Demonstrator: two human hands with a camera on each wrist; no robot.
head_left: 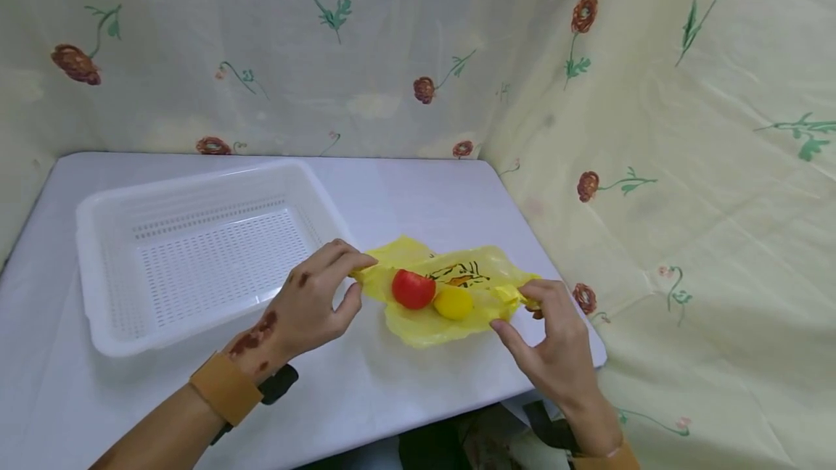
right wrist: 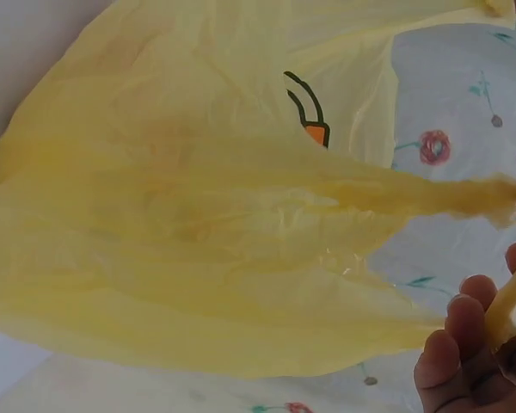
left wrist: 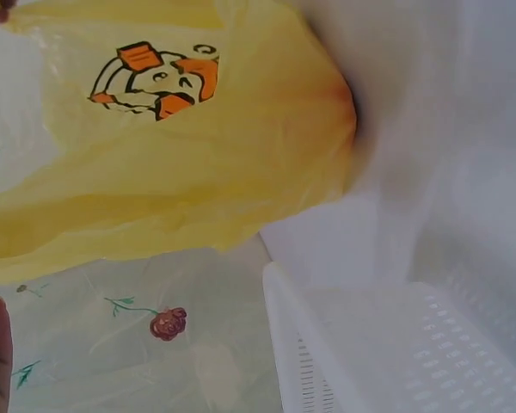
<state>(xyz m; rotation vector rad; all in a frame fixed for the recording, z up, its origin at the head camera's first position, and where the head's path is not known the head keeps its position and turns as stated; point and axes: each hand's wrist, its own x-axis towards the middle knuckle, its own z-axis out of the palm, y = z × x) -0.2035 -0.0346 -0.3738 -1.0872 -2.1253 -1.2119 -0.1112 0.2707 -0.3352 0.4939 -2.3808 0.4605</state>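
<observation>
A thin yellow plastic bag (head_left: 418,328) with a black and orange print is held spread by its two sides over the table. Inside its mouth lie a red rounded item (head_left: 414,290), like a tomato or apple, and a smaller yellow rounded item (head_left: 453,303) touching it. My left hand (head_left: 320,296) pinches the bag's left side between thumb and fingers. At the other side my right hand (head_left: 555,339) grips a gathered handle, its fingers (right wrist: 464,331) curled round the twisted plastic in the right wrist view. Both wrist views show the bag's outside, which hides the contents.
A white perforated plastic basket (head_left: 107,267) stands on the left of the white table (head_left: 418,194), close to my left hand. Flower-printed curtains (head_left: 392,35) hang behind the table and along its right side. The table's front edge runs below my hands.
</observation>
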